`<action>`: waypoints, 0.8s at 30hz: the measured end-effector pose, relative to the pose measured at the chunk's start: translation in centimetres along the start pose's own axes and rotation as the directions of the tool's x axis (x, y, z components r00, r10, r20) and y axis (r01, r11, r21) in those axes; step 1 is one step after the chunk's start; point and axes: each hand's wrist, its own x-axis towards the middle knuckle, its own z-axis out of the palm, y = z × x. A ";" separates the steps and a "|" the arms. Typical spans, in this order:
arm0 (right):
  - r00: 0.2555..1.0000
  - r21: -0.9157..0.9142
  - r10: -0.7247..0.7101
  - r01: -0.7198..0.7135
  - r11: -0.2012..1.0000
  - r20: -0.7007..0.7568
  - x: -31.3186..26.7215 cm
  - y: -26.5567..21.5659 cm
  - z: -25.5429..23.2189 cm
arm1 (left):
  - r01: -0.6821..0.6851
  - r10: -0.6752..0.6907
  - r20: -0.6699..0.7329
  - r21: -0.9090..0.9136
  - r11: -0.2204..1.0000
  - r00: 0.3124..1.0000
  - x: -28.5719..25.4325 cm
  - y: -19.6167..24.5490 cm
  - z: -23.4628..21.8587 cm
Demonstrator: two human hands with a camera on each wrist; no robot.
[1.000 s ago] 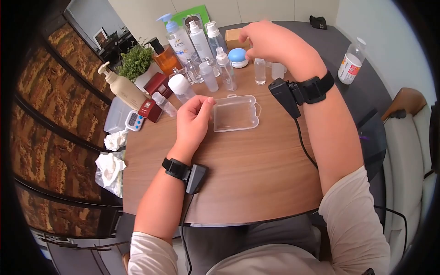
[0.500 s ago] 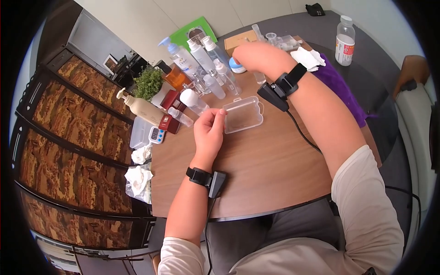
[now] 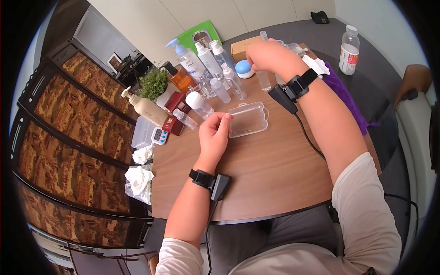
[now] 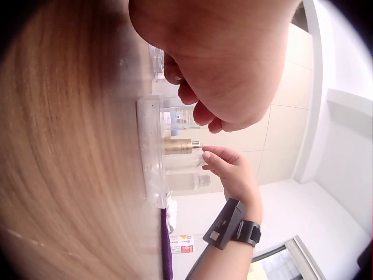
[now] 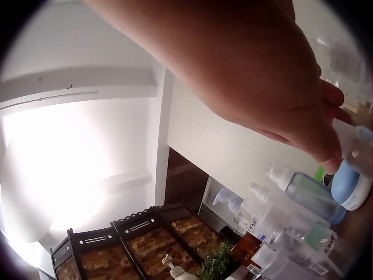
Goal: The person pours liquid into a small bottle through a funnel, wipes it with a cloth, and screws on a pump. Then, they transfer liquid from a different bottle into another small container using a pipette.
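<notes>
My left hand (image 3: 214, 136) rests beside the left end of a clear plastic case (image 3: 249, 123), its fingers loosely curled and nothing visible in them. In the left wrist view the case (image 4: 152, 151) lies flat on the wooden tabletop. Farther back, my right hand (image 3: 271, 56) reaches down next to a blue-lidded jar (image 3: 244, 68) and over a small clear bottle (image 3: 264, 81). From the left wrist, the right hand's bent fingertips (image 4: 207, 156) come right up to the silver neck of a gold bottle (image 4: 179, 146); I cannot tell whether they pinch it.
Pump and spray bottles crowd the back left, among them a Dove pump bottle (image 3: 189, 59) and an amber bottle (image 3: 180, 78). A plant (image 3: 154, 84), dark red boxes (image 3: 173, 124) and a timer (image 3: 159, 136) stand farther left. A purple cloth (image 3: 346, 98) and labelled bottle (image 3: 349, 52) are right.
The head view has turned, shifting the tabletop rightward and bringing the purple cloth and white tissue into sight. My left hand stays beside the case; my right hand stays among the back bottles.
</notes>
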 end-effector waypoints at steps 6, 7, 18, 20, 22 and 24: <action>1.000 0.048 0.014 -0.014 0.999 -0.003 -0.7 -0.7 -0.4 | -0.018 0.019 0.008 -0.009 1.000 1.000 0.2 -0.4 0.0; 1.000 0.061 0.011 -0.011 0.998 0.000 -0.7 -0.8 -0.6 | -0.015 0.015 0.004 -0.011 1.000 1.000 0.2 -0.5 0.0; 0.917 0.395 -0.263 0.371 0.840 -0.300 0.5 -2.3 1.6 | -0.025 0.025 0.011 -0.002 1.000 1.000 0.2 -0.5 0.3; 0.891 0.441 -0.324 0.442 0.781 -0.318 0.9 -2.6 2.9 | -0.027 0.027 0.014 0.002 1.000 1.000 0.2 -0.6 0.1; 0.910 0.424 -0.379 0.413 0.806 -0.167 1.0 -2.9 3.1 | -0.035 0.035 0.012 0.003 0.999 0.999 0.2 -0.5 0.1; 0.943 0.444 -0.318 0.326 0.835 -0.096 0.8 -3.3 2.3 | -0.036 0.035 0.010 0.015 0.999 0.999 0.3 -0.3 0.2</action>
